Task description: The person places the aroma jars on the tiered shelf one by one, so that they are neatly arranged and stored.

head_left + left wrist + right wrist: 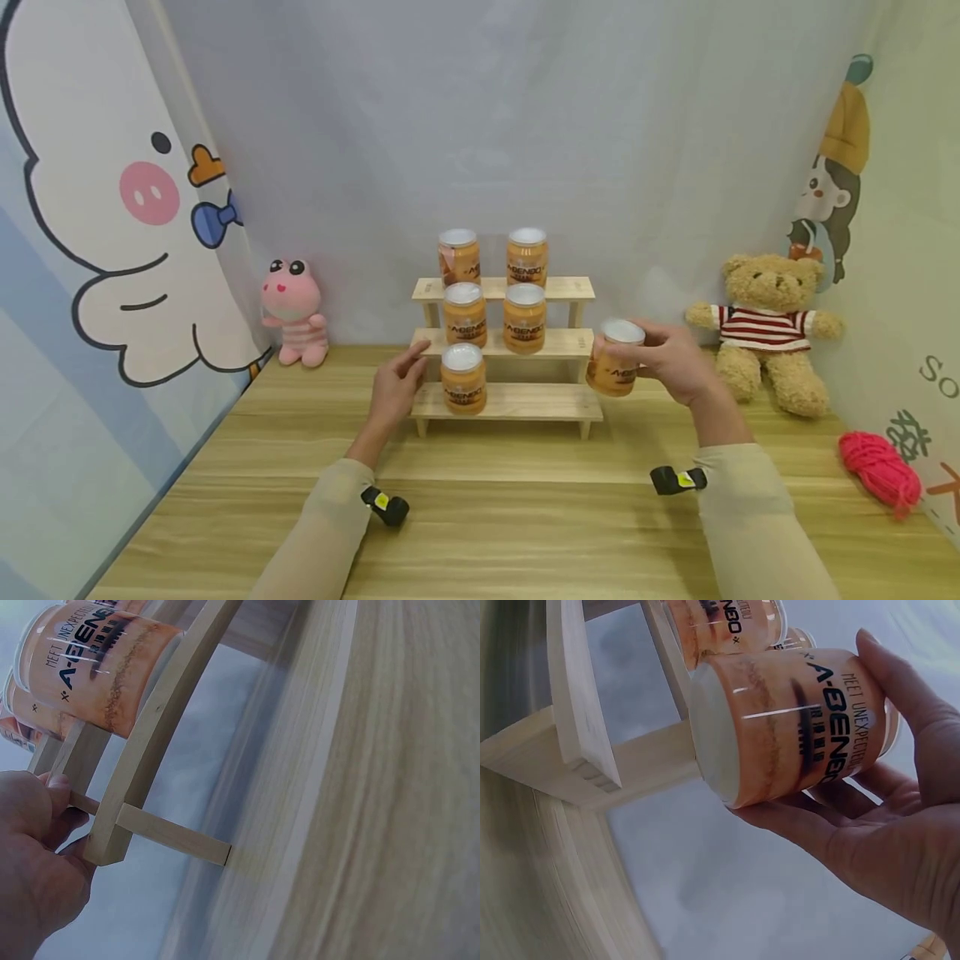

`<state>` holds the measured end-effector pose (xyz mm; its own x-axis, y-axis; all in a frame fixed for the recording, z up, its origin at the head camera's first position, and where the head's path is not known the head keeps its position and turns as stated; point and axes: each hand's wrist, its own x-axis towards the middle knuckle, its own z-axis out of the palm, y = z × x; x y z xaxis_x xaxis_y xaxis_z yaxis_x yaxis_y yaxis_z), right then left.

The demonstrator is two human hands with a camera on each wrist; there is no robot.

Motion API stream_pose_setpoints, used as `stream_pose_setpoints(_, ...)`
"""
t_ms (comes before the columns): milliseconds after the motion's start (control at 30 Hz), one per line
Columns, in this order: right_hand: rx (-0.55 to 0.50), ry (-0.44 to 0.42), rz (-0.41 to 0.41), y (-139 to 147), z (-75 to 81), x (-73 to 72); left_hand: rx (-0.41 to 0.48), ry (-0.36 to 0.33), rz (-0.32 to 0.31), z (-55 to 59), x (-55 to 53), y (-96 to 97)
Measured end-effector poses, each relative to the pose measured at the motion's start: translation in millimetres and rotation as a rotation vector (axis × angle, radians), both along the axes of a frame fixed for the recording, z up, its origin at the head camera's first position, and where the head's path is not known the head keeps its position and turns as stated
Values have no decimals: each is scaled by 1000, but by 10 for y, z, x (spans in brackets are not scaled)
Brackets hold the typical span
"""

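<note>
A three-step wooden display rack [525,403] stands on the table. Two orange-labelled jars with pale lids stand on its top step and two on the middle one. A single jar [463,385] occupies the left of the bottom step. My right hand [678,362] grips another jar [611,372] just off the rack's right end, held upright with the thumb and fingers around its side. In the right wrist view this jar [780,727] shows its flat base. My left hand [37,847] holds the rack's left end, thumb and fingers curled at the wooden edge [112,832].
A pink plush toy [294,312] sits at the back left of the table. At the back right is a teddy bear [772,333] in a striped shirt, with a ball of pink yarn [879,468] nearer me. A pale curtain [525,125] hangs behind the rack.
</note>
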<state>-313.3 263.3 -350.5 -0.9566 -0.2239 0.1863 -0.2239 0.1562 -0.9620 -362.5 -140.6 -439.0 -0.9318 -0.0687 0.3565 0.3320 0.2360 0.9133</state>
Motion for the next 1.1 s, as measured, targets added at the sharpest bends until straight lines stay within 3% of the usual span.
stream_pose_setpoints(733,73,-22,63,-624,-273,-29,14,3,-11,2,28,20)
stream_pose_setpoints(933,97,16,41,-745,-339,-45,20,-14,1,-5,18,12)
stream_pose_setpoints(1100,107,-7,30,-793,-323,-32,19,-7,7,8,15,14)
